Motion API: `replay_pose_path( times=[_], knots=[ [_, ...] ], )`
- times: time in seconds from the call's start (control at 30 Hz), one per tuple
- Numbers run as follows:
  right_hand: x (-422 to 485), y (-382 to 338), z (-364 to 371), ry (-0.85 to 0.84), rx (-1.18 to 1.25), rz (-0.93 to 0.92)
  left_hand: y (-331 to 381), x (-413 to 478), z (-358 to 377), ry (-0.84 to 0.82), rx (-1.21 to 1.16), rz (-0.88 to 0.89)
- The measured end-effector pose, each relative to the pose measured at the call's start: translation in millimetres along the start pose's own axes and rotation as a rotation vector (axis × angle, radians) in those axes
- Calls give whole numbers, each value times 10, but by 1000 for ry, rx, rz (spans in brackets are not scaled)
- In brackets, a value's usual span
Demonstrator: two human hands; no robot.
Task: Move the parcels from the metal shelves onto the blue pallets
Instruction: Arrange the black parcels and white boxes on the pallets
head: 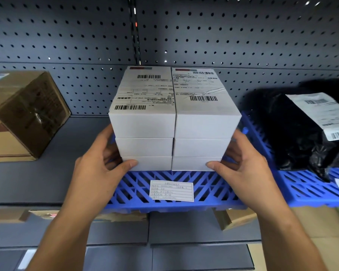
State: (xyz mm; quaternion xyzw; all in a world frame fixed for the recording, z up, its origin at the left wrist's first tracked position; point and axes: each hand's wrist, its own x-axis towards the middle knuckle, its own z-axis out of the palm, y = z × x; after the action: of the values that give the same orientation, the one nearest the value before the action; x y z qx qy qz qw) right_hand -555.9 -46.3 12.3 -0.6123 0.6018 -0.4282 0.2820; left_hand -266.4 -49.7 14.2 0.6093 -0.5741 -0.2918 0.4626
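Your left hand point(98, 169) and right hand point(247, 167) clamp the low outer sides of the twin three-high boxes point(174, 124), thumbs on the front faces, likely squeezing inward so both stacks move as one block on the pallet point(137, 190) under your grip.

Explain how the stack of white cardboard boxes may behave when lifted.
The stack of white cardboard boxes probably stays stiff, yet its two columns may split. Left hand and right hand hold it low down, so upper boxes might slide.
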Motion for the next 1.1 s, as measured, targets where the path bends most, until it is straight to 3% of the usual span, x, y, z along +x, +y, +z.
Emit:
replay_pose_path(
  times=[1.1],
  knots=[
    [-34, 80, 42, 51, 117, -12, -46, 1, -35, -48, -5, 18]
  ],
)
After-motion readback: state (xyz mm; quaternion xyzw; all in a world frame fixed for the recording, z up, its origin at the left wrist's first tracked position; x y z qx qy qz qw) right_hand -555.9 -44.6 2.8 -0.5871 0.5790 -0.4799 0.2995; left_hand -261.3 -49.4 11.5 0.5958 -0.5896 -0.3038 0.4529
